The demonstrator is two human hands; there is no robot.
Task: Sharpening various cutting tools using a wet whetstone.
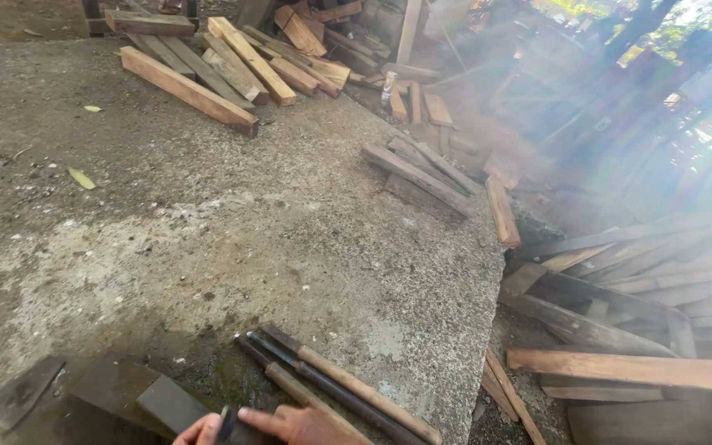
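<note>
While only part of each hand shows at the bottom edge, the left hand (201, 430) and right hand (302, 425) pinch a small dark blade-like piece (226, 423) over the sharpening stone (170, 404), long-handled chisels (335, 383) lying alongside on the concrete slab (249, 222) within reach.

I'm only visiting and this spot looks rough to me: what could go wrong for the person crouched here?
The long tools lie close to the concrete slab's edge; a nudge might roll them into the planks below. The hands hold a thin dark piece by a sharpening block, so a slip could nick a finger. Sun glare may hide the scattered boards.
</note>
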